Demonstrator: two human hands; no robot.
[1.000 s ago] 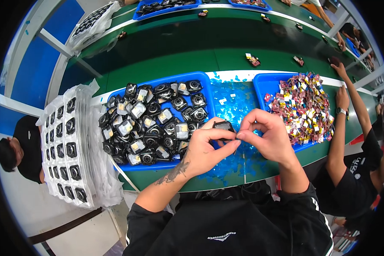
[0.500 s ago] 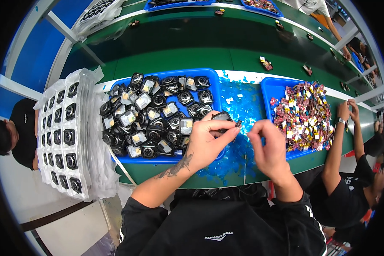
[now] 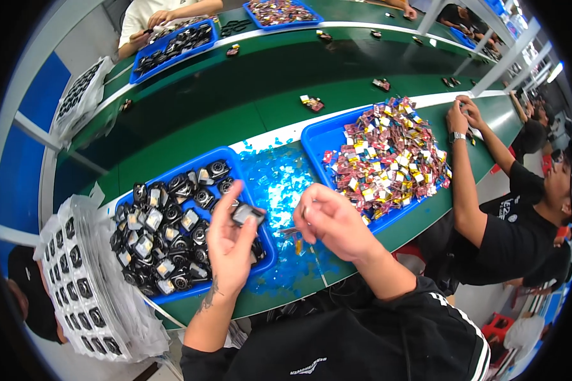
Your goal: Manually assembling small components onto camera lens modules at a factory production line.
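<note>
My left hand is closed on a black smartwatch case, held between thumb and fingers over the edge of the left blue tray. Facing it, my right hand has its fingers curled in a pinch; whatever small thing is in them I cannot make out. Below its fingertips a thin, pale object shows, too blurred to name. Many similar black watch cases lie heaped in the left tray. Small red, white and yellow parts fill the right tray.
Blue film scraps cover the table between the trays. A stack of white moulded trays with watch cases stands at the left. Beyond runs a green conveyor carrying small parts. A co-worker's arms reach in at the right; another person sits across.
The view has swung and tilted, so the trays sit lower and further left. The small dark piece at my left fingertips no longer shows there. My right fingers have curled more tightly.
</note>
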